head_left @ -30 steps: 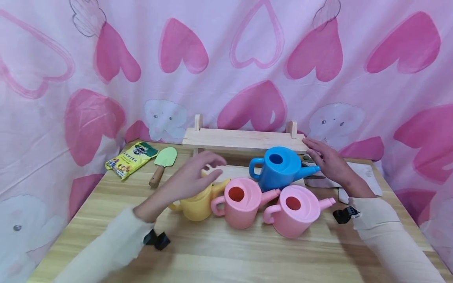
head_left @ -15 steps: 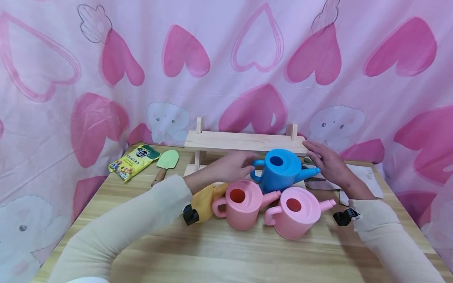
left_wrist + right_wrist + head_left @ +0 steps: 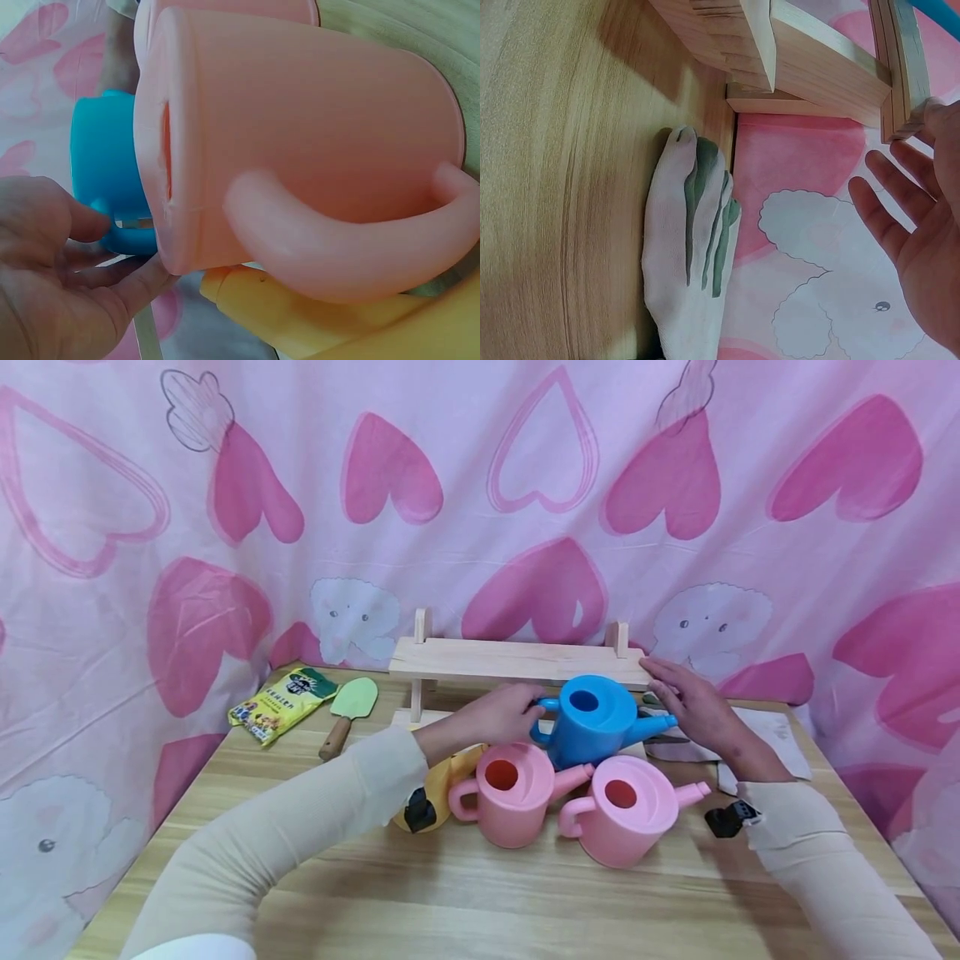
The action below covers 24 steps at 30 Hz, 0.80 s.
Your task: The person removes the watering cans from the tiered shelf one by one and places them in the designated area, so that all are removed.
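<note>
My left hand (image 3: 506, 714) pinches the handle of the blue watering can (image 3: 592, 718), thumb on one side and fingers on the other, as the left wrist view also shows. The can sits at the front of a two-tier wooden shelf (image 3: 517, 658); its base is hidden. With fingers extended, my right hand (image 3: 693, 706) touches the right end of the upper board. In front stand a salmon-pink watering can (image 3: 517, 814) and a lighter pink watering can (image 3: 622, 831). Partly behind my left forearm is a yellow watering can (image 3: 446, 785).
A yellow printed bag (image 3: 281, 703) and a green trowel (image 3: 354, 697) with a wooden handle lie at the left. White and green gloves (image 3: 686, 232) lie right of the shelf. A pink heart-patterned curtain (image 3: 465, 552) hangs behind the wooden table (image 3: 480, 910).
My left hand has moved right, from above the yellow watering can to the blue can's handle, and has taken hold of it. The right hand stays at the shelf end.
</note>
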### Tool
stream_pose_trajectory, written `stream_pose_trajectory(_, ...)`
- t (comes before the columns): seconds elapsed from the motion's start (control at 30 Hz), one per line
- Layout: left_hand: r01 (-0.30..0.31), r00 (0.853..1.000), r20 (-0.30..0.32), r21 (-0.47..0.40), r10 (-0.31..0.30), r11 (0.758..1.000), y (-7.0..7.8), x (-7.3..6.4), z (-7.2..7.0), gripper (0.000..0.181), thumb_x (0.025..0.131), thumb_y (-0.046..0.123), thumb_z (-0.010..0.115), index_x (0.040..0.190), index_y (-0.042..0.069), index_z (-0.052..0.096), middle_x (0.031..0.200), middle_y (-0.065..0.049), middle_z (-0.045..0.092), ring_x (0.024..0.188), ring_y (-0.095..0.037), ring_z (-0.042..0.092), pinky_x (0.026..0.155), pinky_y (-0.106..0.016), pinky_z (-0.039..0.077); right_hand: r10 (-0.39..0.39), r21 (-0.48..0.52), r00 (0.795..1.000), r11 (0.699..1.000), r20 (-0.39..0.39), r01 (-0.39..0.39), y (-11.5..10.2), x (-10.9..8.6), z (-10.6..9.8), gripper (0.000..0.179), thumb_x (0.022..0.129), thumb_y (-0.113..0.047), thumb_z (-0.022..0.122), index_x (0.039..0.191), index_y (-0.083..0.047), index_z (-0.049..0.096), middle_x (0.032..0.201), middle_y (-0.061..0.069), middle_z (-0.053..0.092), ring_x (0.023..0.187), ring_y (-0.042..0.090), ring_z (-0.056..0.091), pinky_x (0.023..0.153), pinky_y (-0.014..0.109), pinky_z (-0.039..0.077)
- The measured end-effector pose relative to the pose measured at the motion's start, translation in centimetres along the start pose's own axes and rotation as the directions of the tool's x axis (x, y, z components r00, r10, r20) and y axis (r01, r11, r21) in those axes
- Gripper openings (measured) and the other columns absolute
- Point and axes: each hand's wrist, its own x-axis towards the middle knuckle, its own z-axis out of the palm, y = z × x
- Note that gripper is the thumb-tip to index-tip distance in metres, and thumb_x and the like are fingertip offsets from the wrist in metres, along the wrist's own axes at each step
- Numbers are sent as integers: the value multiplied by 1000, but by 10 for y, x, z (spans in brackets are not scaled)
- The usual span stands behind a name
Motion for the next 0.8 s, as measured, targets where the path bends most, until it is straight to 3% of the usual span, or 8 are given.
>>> stream_pose_trajectory(0.53,-47,997,-65,28,48,999,-4,2,6,18,105,14,61,120,5,61,108,-10,67,94,-17,62,78,-23,58,3,31,1000,1000,9,-3,1,1,1,54,109,-23,54,159,-12,39,161,22,35,142,54,33,99,71,42)
stream_pose_trajectory(0.8,-100,988,-119,5,100,995,-3,-4,-6,19,107,12,57,123,3,58,105,-11,66,90,-19,62,77,-23,57,7,57,1000,998,3,-7,3,1,2,52,109,-16,53,159,-11,38,160,24,35,141,56,33,97,72,42)
